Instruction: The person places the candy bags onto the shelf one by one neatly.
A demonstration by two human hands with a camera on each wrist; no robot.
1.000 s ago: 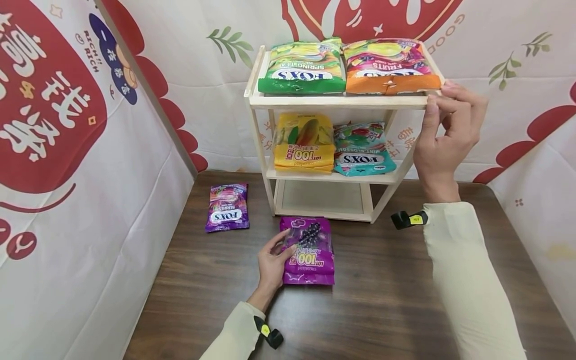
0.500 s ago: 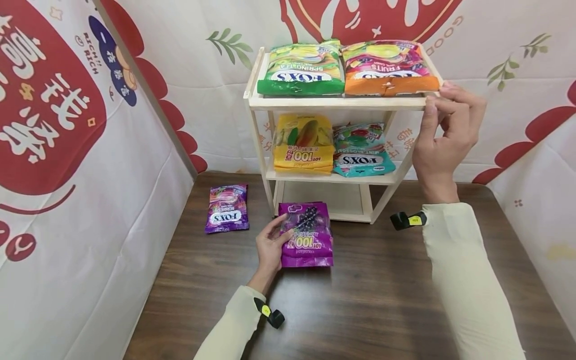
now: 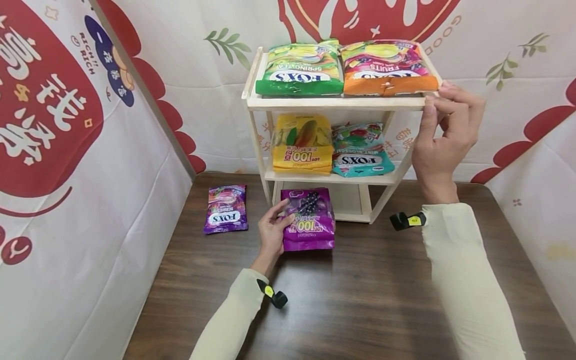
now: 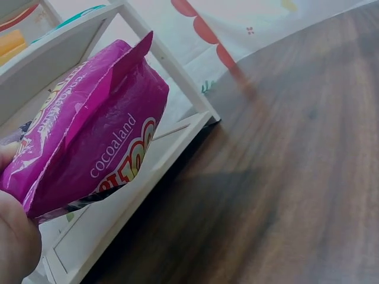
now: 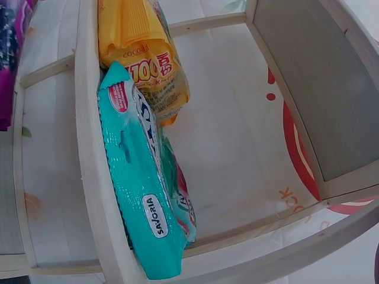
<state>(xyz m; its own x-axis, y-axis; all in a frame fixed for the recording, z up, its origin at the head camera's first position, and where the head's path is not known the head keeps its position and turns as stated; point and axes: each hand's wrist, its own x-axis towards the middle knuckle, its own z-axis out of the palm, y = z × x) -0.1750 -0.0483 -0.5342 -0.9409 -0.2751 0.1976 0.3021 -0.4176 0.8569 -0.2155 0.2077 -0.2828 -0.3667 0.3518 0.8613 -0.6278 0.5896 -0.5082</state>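
Note:
My left hand (image 3: 272, 232) grips a purple candy bag (image 3: 310, 231) by its left side, thumb on the printed front. In the left wrist view the purple bag (image 4: 100, 130) is tilted above the table, in front of the rack's bottom level. With my right hand (image 3: 447, 135) I pinch the top right front corner of the pale wooden rack (image 3: 333, 103). Spring Tea (image 3: 301, 70) and Fruits (image 3: 389, 70) bags lie on the top shelf. A yellow mango candy bag (image 3: 303, 145) and a teal Mint Blossom bag (image 3: 363, 152) occupy the middle shelf.
A purple Berries bag (image 3: 226, 210) lies on the brown wooden table (image 3: 360, 300), left of the rack. Printed white cloth (image 3: 225, 115) hangs behind and on both sides. Rack uprights (image 3: 392, 192) frame the bottom level.
My left hand has carried the purple candy bag forward, away from me, up to the front of the rack's bottom level. The right hand stays at the rack's corner.

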